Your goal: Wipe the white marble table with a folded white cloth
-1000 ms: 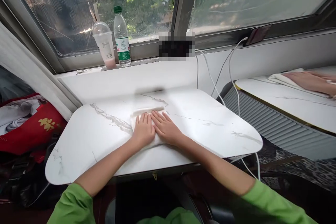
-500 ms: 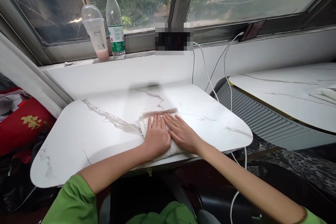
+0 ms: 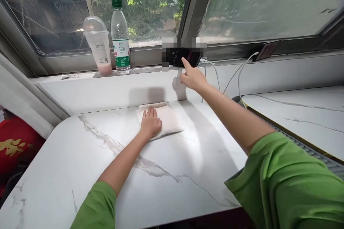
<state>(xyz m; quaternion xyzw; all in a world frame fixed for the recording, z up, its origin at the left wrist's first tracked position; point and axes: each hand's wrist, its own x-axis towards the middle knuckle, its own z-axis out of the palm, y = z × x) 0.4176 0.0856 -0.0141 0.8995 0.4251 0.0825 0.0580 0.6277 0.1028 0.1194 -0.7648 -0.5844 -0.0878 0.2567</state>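
A folded white cloth (image 3: pixel 168 118) lies near the far edge of the white marble table (image 3: pixel 166 171). My left hand (image 3: pixel 149 123) rests flat on its left half, fingers stretched out together. My right hand (image 3: pixel 192 76) is raised off the table and reaches to the window ledge, index finger pointing out and touching the screen of a dark phone (image 3: pixel 185 56) that leans there; the other fingers are curled in. Nothing is held in either hand.
A plastic cup with a dome lid (image 3: pixel 97 44) and a green-capped water bottle (image 3: pixel 120 37) stand on the sill at the left. White cables (image 3: pixel 236 73) hang from the ledge at the right. A second marble table (image 3: pixel 303 107) stands right; red fabric (image 3: pixel 16 143) lies left.
My right hand left the cloth and rose to the phone on the ledge. The left hand stayed flat on the cloth. The view has moved closer to the window.
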